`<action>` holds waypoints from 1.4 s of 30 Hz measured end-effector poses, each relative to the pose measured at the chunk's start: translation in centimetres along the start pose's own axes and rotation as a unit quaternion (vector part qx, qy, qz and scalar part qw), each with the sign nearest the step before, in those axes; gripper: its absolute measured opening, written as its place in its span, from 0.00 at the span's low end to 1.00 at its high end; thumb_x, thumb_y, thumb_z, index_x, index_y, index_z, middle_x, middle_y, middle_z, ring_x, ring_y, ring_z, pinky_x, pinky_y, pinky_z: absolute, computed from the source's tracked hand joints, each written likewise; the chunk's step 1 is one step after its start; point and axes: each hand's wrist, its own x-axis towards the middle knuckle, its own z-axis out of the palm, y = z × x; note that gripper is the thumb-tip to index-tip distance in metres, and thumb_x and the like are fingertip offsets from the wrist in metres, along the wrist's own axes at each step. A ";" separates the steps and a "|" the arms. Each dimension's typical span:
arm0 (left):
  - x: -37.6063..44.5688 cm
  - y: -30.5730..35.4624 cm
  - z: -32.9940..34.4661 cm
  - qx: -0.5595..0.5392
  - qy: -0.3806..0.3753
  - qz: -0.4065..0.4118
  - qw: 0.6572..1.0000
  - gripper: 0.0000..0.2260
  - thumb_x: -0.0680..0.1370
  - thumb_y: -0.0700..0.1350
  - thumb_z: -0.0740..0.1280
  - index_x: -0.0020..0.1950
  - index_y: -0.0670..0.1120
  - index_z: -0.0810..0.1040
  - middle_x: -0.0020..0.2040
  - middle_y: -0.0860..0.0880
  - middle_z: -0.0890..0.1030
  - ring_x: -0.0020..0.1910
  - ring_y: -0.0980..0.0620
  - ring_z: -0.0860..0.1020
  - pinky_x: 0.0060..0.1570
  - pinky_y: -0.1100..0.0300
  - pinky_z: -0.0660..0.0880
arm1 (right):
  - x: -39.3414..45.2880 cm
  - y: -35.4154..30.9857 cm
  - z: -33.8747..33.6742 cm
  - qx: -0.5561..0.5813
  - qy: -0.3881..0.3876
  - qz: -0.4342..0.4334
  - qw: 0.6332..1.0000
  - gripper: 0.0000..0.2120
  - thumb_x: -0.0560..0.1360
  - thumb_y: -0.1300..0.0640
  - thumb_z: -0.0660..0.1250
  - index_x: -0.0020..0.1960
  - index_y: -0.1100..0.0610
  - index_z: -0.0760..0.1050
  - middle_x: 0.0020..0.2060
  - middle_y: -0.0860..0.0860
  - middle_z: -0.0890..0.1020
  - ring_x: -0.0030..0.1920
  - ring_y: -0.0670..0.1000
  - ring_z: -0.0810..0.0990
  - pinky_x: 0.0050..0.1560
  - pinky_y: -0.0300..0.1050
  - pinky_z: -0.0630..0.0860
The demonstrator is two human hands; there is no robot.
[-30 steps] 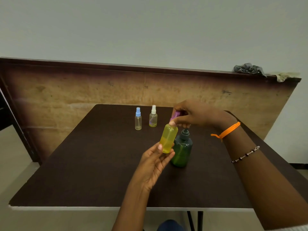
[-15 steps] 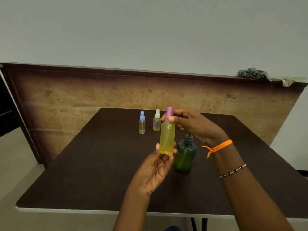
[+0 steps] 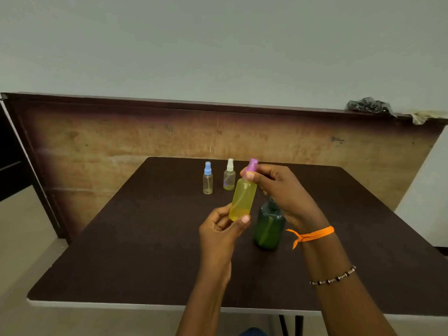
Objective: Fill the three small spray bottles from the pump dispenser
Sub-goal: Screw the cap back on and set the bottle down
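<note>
Your dark table (image 3: pixel 121 251) fills the lower half of the frame, its pale front edge running along the bottom, with a worn brown board (image 3: pixel 97 146) standing behind it across the middle. Right of centre stands your green pump dispenser (image 3: pixel 269 226), upright on the table, its head partly hidden by your right wrist, so its pump cannot be fully inspected. Your right hand (image 3: pixel 278 187) sits above it, thumb and fingers pinched round the purple spray cap (image 3: pixel 252 166); that hold suits turning the cap on its neck, though whether you are tightening or loosening cannot be determined. Your left hand (image 3: pixel 223 229) grips the base of the yellow spray bottle (image 3: pixel 243 201) at centre frame, evidently to steady it against the twist. This bottle is held off the table, tilted slightly right at the top, translucent, and appears to hold yellow liquid through most of its body. In the upper centre, near the table's far edge, stand the blue-capped bottle (image 3: pixel 208 181) and the white-capped bottle (image 3: pixel 229 177), just beside each other, upright, capped. The blue-capped one looks near empty; the white-capped one shows a little yellow at its base.
</note>
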 end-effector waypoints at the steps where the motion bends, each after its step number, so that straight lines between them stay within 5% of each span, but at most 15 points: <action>1: -0.1 0.0 0.1 0.020 0.012 0.018 1.000 0.14 0.67 0.32 0.72 0.50 0.42 0.78 0.42 0.48 0.85 0.44 0.54 0.83 0.42 0.65 0.79 | -0.1 0.1 0.1 0.001 0.010 0.002 1.000 0.08 0.76 0.61 0.66 0.52 0.61 0.81 0.37 0.46 0.81 0.30 0.31 0.74 0.34 0.25 0.67; 6: -0.3 0.0 0.6 0.074 0.037 0.060 0.995 0.15 0.66 0.29 0.73 0.47 0.42 0.77 0.41 0.52 0.83 0.39 0.62 0.82 0.38 0.69 0.77 | -0.3 0.2 0.5 -0.025 0.036 0.007 0.999 0.07 0.75 0.59 0.67 0.50 0.59 0.81 0.30 0.41 0.78 0.28 0.33 0.72 0.32 0.26 0.66; 11: 0.1 -0.2 0.5 0.118 0.038 0.071 0.990 0.14 0.65 0.33 0.76 0.47 0.41 0.76 0.42 0.49 0.83 0.39 0.62 0.82 0.37 0.70 0.76 | -0.2 0.6 1.3 -0.052 0.061 0.008 0.997 0.07 0.76 0.55 0.66 0.48 0.57 0.81 0.35 0.47 0.80 0.29 0.34 0.72 0.32 0.28 0.66; 15: 0.7 -0.1 0.3 0.154 0.044 0.083 0.984 0.15 0.64 0.34 0.77 0.45 0.43 0.75 0.42 0.48 0.82 0.37 0.62 0.81 0.36 0.70 0.75 | -0.4 2.0 2.1 -0.029 0.085 -0.014 0.996 0.07 0.75 0.53 0.68 0.48 0.56 0.81 0.40 0.58 0.79 0.38 0.45 0.74 0.40 0.43 0.71; 17: 1.1 -0.2 0.1 0.157 0.049 0.082 0.983 0.15 0.65 0.35 0.76 0.45 0.45 0.74 0.43 0.47 0.82 0.39 0.59 0.81 0.37 0.69 0.75 | -0.6 2.6 2.7 -0.024 0.063 -0.014 0.998 0.07 0.73 0.53 0.69 0.51 0.50 0.79 0.46 0.57 0.76 0.45 0.51 0.77 0.47 0.49 0.76; 20: 1.8 -0.5 -0.6 0.177 0.049 0.082 0.980 0.15 0.66 0.37 0.76 0.46 0.47 0.74 0.46 0.47 0.82 0.46 0.54 0.81 0.42 0.64 0.77 | -1.0 3.5 3.4 -0.008 0.027 -0.010 1.000 0.17 0.72 0.59 0.70 0.58 0.46 0.74 0.51 0.56 0.74 0.51 0.51 0.78 0.44 0.45 0.80; 24: 2.8 -0.9 -1.8 0.249 0.023 0.105 0.962 0.16 0.66 0.38 0.76 0.48 0.50 0.75 0.46 0.52 0.82 0.47 0.56 0.81 0.48 0.59 0.78 | -1.2 4.9 3.8 -0.033 0.060 -0.044 0.997 0.18 0.72 0.62 0.71 0.57 0.45 0.73 0.48 0.55 0.75 0.48 0.49 0.78 0.43 0.40 0.78; 29: 3.8 -1.7 -2.8 0.351 -0.011 0.112 0.930 0.16 0.68 0.40 0.74 0.53 0.52 0.77 0.47 0.55 0.82 0.48 0.61 0.80 0.45 0.67 0.76 | -1.4 6.5 4.4 -0.089 0.061 -0.051 0.993 0.22 0.71 0.63 0.71 0.61 0.48 0.74 0.45 0.47 0.73 0.43 0.46 0.77 0.41 0.50 0.80; 34: 6.7 -3.0 -3.1 0.405 0.011 0.049 0.913 0.16 0.69 0.42 0.75 0.54 0.49 0.77 0.46 0.57 0.80 0.47 0.59 0.78 0.43 0.70 0.72 | -3.7 8.0 3.9 -0.123 0.194 -0.103 0.968 0.16 0.73 0.68 0.67 0.58 0.54 0.77 0.44 0.45 0.79 0.43 0.42 0.78 0.42 0.29 0.73; 37: 9.3 -3.7 -2.8 0.454 0.014 0.046 0.890 0.14 0.68 0.41 0.75 0.52 0.47 0.79 0.44 0.54 0.80 0.44 0.59 0.77 0.41 0.70 0.68 | -5.5 9.3 3.3 -0.128 0.291 -0.094 0.943 0.15 0.73 0.69 0.67 0.54 0.52 0.78 0.46 0.44 0.79 0.45 0.42 0.77 0.44 0.29 0.72; 42: 13.9 -5.8 -1.3 0.535 -0.023 0.016 0.845 0.07 0.66 0.44 0.74 0.43 0.45 0.80 0.42 0.47 0.84 0.45 0.49 0.81 0.45 0.58 0.76 | -6.4 11.9 2.6 -0.168 0.354 -0.007 0.920 0.22 0.70 0.67 0.71 0.59 0.49 0.71 0.46 0.43 0.70 0.40 0.44 0.73 0.36 0.34 0.71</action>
